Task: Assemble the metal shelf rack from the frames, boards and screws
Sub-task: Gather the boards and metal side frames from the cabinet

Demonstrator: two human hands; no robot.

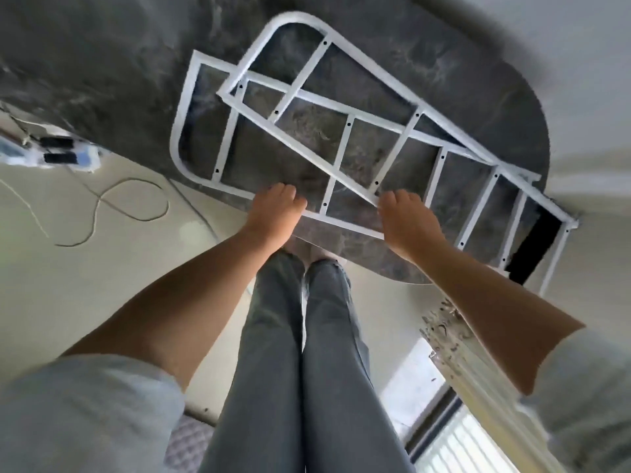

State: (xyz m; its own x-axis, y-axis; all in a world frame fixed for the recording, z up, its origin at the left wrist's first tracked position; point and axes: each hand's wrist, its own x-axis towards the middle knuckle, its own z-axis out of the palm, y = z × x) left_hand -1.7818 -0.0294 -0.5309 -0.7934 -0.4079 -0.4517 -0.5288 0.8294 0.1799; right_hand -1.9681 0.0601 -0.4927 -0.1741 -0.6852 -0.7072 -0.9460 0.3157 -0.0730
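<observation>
Two white metal ladder-like frames lie crossed on a dark grey marble-pattern table (102,80). The upper frame (372,76) has a rounded far end and runs toward the right. The lower frame (191,131) lies beneath it, its near rail along the table's front edge. My left hand (273,213) grips the near rail of the lower frame, fingers curled over it. Further right, my right hand (408,221) grips the near rail of the upper frame. Screw holes show along the crossbars. No boards or screws are in view.
A power strip (58,151) and a loose cable (129,199) lie on the pale floor at left. Clear plastic wrapping (447,329) and a white ribbed panel (464,442) lie at lower right. The right ends of the frames overhang the table edge. My grey-trousered legs stand close to the table.
</observation>
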